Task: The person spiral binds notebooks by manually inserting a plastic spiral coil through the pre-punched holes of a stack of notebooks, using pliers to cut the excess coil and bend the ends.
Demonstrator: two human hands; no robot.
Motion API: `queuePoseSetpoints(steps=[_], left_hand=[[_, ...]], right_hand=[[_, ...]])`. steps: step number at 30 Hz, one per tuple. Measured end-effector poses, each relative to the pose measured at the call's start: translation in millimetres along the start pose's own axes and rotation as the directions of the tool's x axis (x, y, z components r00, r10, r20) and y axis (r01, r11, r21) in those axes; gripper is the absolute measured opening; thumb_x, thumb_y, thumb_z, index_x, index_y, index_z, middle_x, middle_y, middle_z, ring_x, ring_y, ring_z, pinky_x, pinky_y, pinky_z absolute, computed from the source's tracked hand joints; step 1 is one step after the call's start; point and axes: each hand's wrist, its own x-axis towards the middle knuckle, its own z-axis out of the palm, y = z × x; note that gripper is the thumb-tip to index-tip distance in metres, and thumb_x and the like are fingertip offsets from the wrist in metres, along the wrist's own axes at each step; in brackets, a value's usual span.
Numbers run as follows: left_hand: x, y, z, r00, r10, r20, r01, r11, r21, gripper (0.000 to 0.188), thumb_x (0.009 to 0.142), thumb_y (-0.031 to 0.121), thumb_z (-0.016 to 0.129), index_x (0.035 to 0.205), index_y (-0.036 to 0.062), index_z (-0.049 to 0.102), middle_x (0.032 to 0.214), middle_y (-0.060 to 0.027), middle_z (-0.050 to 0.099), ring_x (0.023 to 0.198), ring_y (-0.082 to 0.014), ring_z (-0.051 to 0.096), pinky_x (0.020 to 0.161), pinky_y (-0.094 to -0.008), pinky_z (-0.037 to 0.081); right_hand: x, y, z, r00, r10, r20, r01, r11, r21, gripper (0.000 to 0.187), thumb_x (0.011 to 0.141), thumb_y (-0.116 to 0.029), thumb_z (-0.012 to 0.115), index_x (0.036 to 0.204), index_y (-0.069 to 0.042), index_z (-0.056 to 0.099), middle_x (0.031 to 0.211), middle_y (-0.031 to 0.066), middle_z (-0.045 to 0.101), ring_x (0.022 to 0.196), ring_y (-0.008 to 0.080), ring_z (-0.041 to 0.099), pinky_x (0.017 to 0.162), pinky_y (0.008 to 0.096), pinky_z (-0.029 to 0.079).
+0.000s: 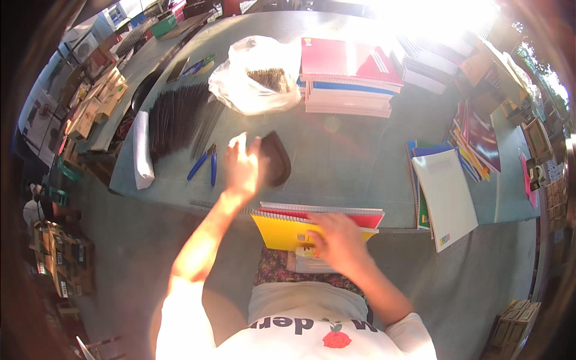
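Observation:
My right hand grips a yellow spiral notebook at the near table edge, above my lap. Behind the yellow cover stands a red notebook with a spiral along its top. My left hand is over the table with its fingers stretched out, somewhat washed out by glare; I see nothing held in it. Just right of it lies a shallow brown tray, partly covered by the hand. Blue-handled pliers lie left of that hand. A loose wire spiral rests by the table edge.
Dark spiral wires lie in a row at the left, beside a white roll. Farther back are a plastic bag and a notebook stack. More notebooks overhang the right front edge. Cartons stand on the floor.

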Motion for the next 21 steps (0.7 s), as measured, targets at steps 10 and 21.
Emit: queuePoseSetpoints(steps=[10, 21], left_hand=[[-63, 70, -69, 0.856, 0.281, 0.434, 0.009, 0.831, -0.556, 0.030, 0.065, 0.001, 0.072, 0.091, 0.0048, 0.057, 0.078, -0.0089, 0.056, 0.073, -0.0284, 0.056, 0.073, -0.0396, 0.044], [-57, 68, -63, 0.870, 0.355, 0.343, -0.188, 0.880, -0.436, 0.016, 0.075, 0.019, 0.069, 0.081, 0.0070, 0.060, 0.072, -0.0065, 0.058, 0.074, -0.0268, 0.059, 0.067, -0.0377, 0.045]], right_hand=[[10, 8, 27, 1.000, 0.025, -0.019, -0.024, 0.999, 0.036, 0.023, 0.074, -0.014, 0.068, 0.095, -0.008, 0.058, 0.085, 0.0071, 0.062, 0.082, 0.0282, 0.059, 0.071, 0.0403, 0.044], [8, 24, 21, 1.000, 0.011, -0.013, -0.011, 1.000, 0.003, 0.014, 0.075, -0.017, 0.067, 0.086, -0.009, 0.064, 0.078, 0.0047, 0.061, 0.077, 0.0246, 0.058, 0.068, 0.0375, 0.042]])
